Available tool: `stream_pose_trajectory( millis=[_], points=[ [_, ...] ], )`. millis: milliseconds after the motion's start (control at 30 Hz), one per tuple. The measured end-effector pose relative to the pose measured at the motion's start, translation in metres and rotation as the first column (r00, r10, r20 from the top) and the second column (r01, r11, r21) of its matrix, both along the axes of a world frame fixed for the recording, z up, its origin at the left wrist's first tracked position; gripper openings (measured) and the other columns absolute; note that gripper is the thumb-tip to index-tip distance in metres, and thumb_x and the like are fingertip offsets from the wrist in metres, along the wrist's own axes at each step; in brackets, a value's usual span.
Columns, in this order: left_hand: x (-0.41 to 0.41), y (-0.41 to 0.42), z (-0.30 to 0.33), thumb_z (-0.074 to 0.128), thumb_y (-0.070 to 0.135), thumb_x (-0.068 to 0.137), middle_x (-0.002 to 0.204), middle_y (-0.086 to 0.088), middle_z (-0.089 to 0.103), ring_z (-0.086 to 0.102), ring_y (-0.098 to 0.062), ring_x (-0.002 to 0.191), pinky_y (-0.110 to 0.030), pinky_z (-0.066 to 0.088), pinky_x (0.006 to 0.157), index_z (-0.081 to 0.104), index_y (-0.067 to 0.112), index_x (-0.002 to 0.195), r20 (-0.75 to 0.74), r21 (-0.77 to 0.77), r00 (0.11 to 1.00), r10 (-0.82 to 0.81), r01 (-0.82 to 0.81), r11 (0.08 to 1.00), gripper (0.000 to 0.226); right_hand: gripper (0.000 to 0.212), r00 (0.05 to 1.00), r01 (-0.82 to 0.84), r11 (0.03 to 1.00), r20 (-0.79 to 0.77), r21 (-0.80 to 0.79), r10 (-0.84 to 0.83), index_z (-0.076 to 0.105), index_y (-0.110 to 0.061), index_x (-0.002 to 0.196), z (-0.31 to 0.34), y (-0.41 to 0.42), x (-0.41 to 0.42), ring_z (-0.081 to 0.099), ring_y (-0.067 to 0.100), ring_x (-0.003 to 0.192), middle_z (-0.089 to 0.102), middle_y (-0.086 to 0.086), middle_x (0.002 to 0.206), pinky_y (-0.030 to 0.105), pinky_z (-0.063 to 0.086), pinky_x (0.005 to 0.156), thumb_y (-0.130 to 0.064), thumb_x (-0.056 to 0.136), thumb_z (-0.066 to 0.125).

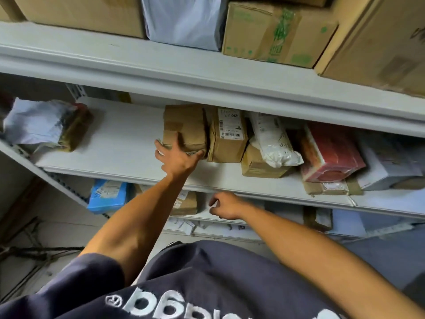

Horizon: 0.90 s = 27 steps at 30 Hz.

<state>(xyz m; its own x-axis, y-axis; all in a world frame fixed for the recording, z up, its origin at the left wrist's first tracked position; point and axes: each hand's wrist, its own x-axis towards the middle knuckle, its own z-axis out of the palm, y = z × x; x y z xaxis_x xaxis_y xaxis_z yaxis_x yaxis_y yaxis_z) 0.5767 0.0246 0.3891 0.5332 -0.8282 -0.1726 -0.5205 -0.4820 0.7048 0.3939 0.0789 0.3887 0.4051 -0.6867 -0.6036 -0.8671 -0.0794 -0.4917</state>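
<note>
Nearest me, the right hand (224, 206) hangs loosely curled and empty at the edge of the middle shelf (128, 139). Beyond it I see the left hand (178, 155), fingers spread, clasping a brown parcel (186, 123) on that shelf, against a labelled carton (227, 143).

white metal shelving (128, 139) — three tiers, pale floor (66, 225), dark cables (34, 249)

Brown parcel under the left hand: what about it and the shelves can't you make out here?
Brown parcel: head view, top and back hidden by the upper shelf.
Left hand: head view, fingertips blurred; gripping or just pressing, unclear.
Labelled parcel: head view, print too small to read.
Green-printed carton: head view, cut off by the picture's upper edge.
</note>
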Motion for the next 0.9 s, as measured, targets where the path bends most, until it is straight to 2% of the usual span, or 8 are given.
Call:
stream_pose_trajectory(
  millis=[100,167,267,333,500,633,767,900],
  points=[
    [0.007,-0.008,0.004,0.069,0.080,0.071,0.167,-0.013,-0.006,0.007,-0.048,0.150,-0.072,0.029,0.112,0.022,0.039,0.157,0.051,0.028,0.998,-0.020,0.018,0.999,0.106,0.031,1.000,-0.002,1.000,-0.029,0.009,0.003,0.065,-0.015,0.124,0.006,0.003,-0.001,0.058,0.021,0.091,0.064,0.007,0.104,0.032,0.049,0.084,-0.022,0.094,0.063],
    [0.012,-0.015,0.007,0.067,0.083,0.069,0.166,-0.014,-0.002,0.011,-0.049,0.149,-0.072,0.031,0.110,0.020,0.038,0.157,0.068,0.068,0.997,-0.033,0.028,0.997,0.110,0.034,0.999,-0.003,1.000,-0.040,0.019,0.003,0.063,-0.016,0.128,0.011,0.005,-0.002,0.056,0.019,0.092,0.065,0.008,0.114,0.028,0.047,0.079,-0.023,0.095,0.062],
    [0.012,-0.018,0.011,0.070,0.086,0.062,0.164,-0.015,0.002,0.017,-0.050,0.146,-0.071,0.035,0.109,0.017,0.036,0.157,0.040,0.127,0.998,-0.056,0.050,0.991,0.119,0.034,0.998,0.035,0.999,-0.046,0.039,-0.033,0.062,-0.020,0.129,0.018,0.013,-0.003,0.059,0.020,0.085,0.062,0.001,0.101,0.028,0.050,0.065,-0.025,0.095,0.062],
    [0.010,-0.019,0.015,0.073,0.086,0.058,0.164,-0.015,0.001,0.016,-0.049,0.146,-0.070,0.036,0.109,0.012,0.035,0.158,0.006,0.146,0.998,-0.061,0.060,0.987,0.128,0.033,0.997,0.063,0.996,-0.057,0.057,-0.059,0.063,-0.023,0.127,0.017,0.021,-0.004,0.066,0.024,0.091,0.064,0.000,0.099,0.034,0.057,0.076,-0.029,0.094,0.064],
    [0.003,-0.029,0.017,0.080,0.076,0.059,0.156,-0.018,0.013,0.028,-0.048,0.137,-0.066,0.045,0.101,0.015,0.033,0.156,0.044,0.154,0.999,-0.010,0.003,0.988,0.124,0.035,0.994,0.092,0.992,-0.063,0.091,-0.086,0.063,-0.024,0.126,0.014,0.037,-0.014,0.067,0.024,0.103,0.070,0.005,0.114,0.035,0.054,0.093,-0.033,0.092,0.066],
    [0.001,-0.020,0.013,0.083,0.074,0.054,0.151,-0.019,0.020,0.033,-0.045,0.133,-0.065,0.046,0.099,0.024,0.029,0.152,0.075,0.108,0.996,0.041,-0.049,0.993,0.123,0.037,0.991,0.129,0.988,-0.045,0.084,-0.125,0.062,-0.024,0.129,0.013,0.040,-0.025,0.065,0.023,0.100,0.068,0.004,0.116,0.032,0.052,0.088,-0.030,0.092,0.064],
    [0.004,0.004,0.007,0.081,0.074,0.053,0.147,-0.020,0.024,0.035,-0.046,0.128,-0.064,0.045,0.100,0.026,0.027,0.149,0.059,0.021,0.998,0.023,-0.025,0.999,0.120,0.034,0.988,0.157,0.986,-0.012,0.061,-0.157,0.063,-0.022,0.127,0.015,0.032,-0.026,0.065,0.019,0.091,0.071,0.001,0.102,0.027,0.047,0.079,-0.026,0.093,0.063],
    [0.010,0.046,-0.004,0.077,0.073,0.053,0.139,-0.020,0.031,0.038,-0.045,0.121,-0.053,0.041,0.103,0.032,0.026,0.143,0.066,-0.150,0.998,0.020,-0.009,0.989,0.110,0.031,0.983,0.182,0.978,0.011,0.098,-0.184,0.063,-0.024,0.125,0.011,0.021,-0.019,0.065,0.021,0.092,0.068,0.001,0.099,0.027,0.048,0.069,-0.025,0.095,0.059]
  ],
)
